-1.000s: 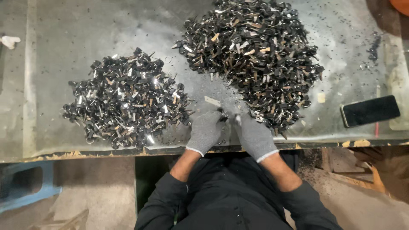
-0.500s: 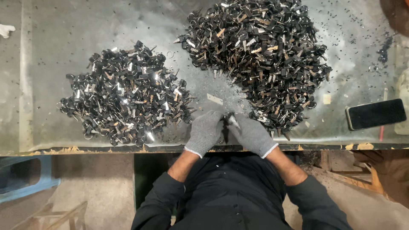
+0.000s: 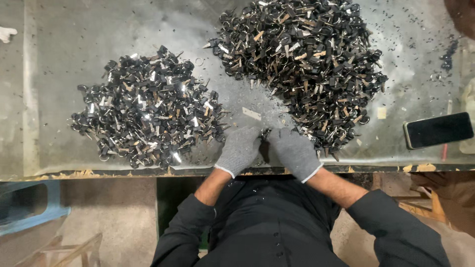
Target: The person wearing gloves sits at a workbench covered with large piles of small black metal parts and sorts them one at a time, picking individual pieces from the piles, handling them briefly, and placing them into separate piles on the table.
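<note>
Both of my hands wear grey knit gloves and meet at the near edge of a grey tabletop (image 3: 59, 74). My left hand (image 3: 240, 150) and my right hand (image 3: 293, 151) pinch a small dark key-like piece (image 3: 265, 134) between their fingertips. A large heap of black-headed metal keys (image 3: 304, 59) lies just beyond my right hand. A second, flatter heap of the same keys (image 3: 146, 116) lies to the left of my left hand.
A black phone (image 3: 438, 129) lies face up at the right near the table's front edge. A small pale tag (image 3: 251, 114) rests between the heaps. Dark crumbs are scattered at the far right. A blue stool (image 3: 27, 210) stands on the floor below left.
My hands have stayed together at the table's edge, shifting slightly as they work the small piece. The view has drifted a little; the heaps are unchanged.
</note>
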